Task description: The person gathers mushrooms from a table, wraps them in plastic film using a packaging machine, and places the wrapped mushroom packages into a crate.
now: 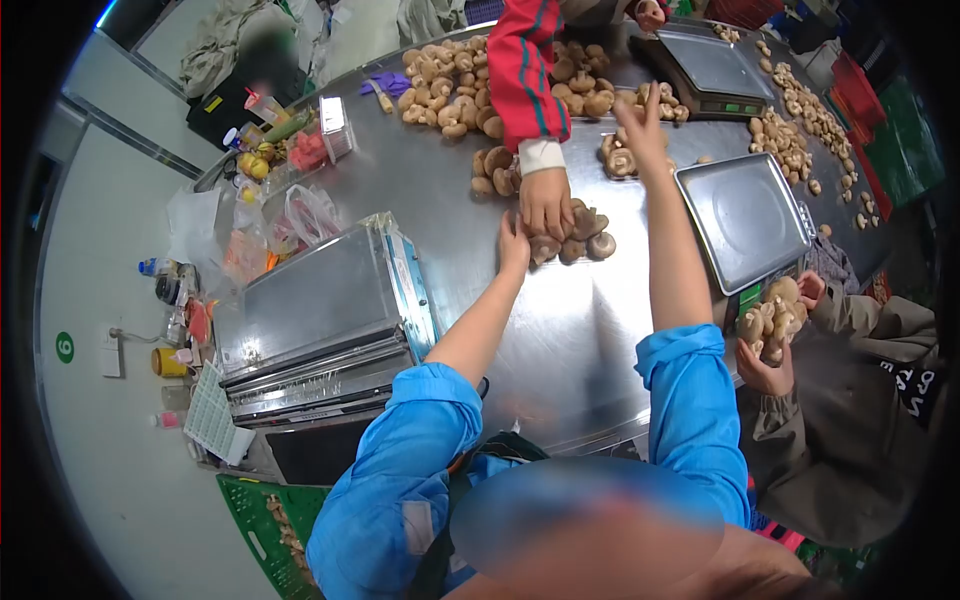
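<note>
On table (470, 275), mushroom pack (573, 249) touched by left hand (514, 250), seemingly for steadying, grip unclear; right hand (645, 133) spread open near farther mushrooms (620, 162).

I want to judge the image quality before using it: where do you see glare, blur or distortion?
Head view: strong glare on the metal table just below the central mushrooms; the wall at left looks curved, and the corners are black; smooth blurred patches at bottom centre and upper left.

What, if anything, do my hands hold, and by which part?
The left hand is beside some mushrooms; a hold cannot be told. The right hand holds nothing visible.
</note>
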### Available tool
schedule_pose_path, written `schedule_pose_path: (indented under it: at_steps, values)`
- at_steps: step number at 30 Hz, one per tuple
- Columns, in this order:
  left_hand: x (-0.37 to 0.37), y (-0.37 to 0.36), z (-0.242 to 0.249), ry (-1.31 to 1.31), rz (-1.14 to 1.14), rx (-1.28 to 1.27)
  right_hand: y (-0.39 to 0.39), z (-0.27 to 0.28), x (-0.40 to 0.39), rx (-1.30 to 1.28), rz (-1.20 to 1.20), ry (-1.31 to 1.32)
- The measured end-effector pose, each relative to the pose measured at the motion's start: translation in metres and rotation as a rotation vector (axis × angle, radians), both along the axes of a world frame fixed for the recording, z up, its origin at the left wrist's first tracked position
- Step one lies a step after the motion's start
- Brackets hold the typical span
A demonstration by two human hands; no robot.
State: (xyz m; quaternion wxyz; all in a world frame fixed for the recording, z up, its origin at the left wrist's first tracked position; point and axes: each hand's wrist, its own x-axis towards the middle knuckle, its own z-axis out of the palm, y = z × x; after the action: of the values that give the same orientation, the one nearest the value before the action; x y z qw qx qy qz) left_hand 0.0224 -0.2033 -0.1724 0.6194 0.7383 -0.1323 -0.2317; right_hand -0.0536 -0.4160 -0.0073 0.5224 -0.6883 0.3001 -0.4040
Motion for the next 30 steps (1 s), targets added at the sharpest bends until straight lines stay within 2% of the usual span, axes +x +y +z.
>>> schedule_pose_path:
  at_steps: [1,2,5,7,9,11,13,15,17,19,23,26,30]
  values:
    - [0.001,0.0,0.003,-0.006,-0.001,-0.002,0.002,0.025,-0.001,0.152,0.111,-0.119]
    - [0.004,-0.001,-0.002,-0.014,0.009,-0.01,0.0,0.026,0.0,0.152,0.112,-0.119]
    - [0.017,-0.005,-0.034,-0.092,-0.005,-0.075,-0.007,0.018,-0.01,0.036,0.063,-0.031]
    - [0.016,-0.006,-0.024,-0.024,-0.041,-0.024,-0.013,0.004,-0.026,-0.035,0.026,0.042]
    - [0.011,-0.005,-0.014,0.036,-0.08,0.022,-0.022,-0.06,-0.038,-0.075,-0.156,0.262]
    - [0.009,-0.009,-0.007,-0.078,-0.103,0.071,0.002,-0.093,-0.051,-0.108,-0.231,0.551]
    - [0.004,-0.011,0.002,-0.098,-0.103,0.094,0.027,-0.126,-0.05,0.074,-0.224,0.674]
    - [0.001,-0.018,0.004,-0.125,-0.105,0.109,0.05,-0.148,-0.05,0.188,-0.053,0.506]
    - [-0.001,-0.025,-0.004,-0.237,-0.136,0.232,0.056,-0.178,-0.046,0.0,-0.032,0.448]
    - [-0.004,-0.023,-0.008,-0.279,-0.146,0.259,0.084,-0.165,-0.05,-0.14,-0.098,0.531]
    - [-0.023,0.006,0.007,-0.328,-0.219,0.299,0.135,-0.159,-0.073,-0.13,-0.233,0.518]
    - [-0.044,0.031,0.0,-0.367,-0.135,0.261,0.17,-0.156,-0.088,-0.111,-0.257,0.486]
    - [-0.052,0.048,0.046,-0.403,-0.069,0.139,0.192,-0.11,-0.085,-0.149,-0.296,0.483]
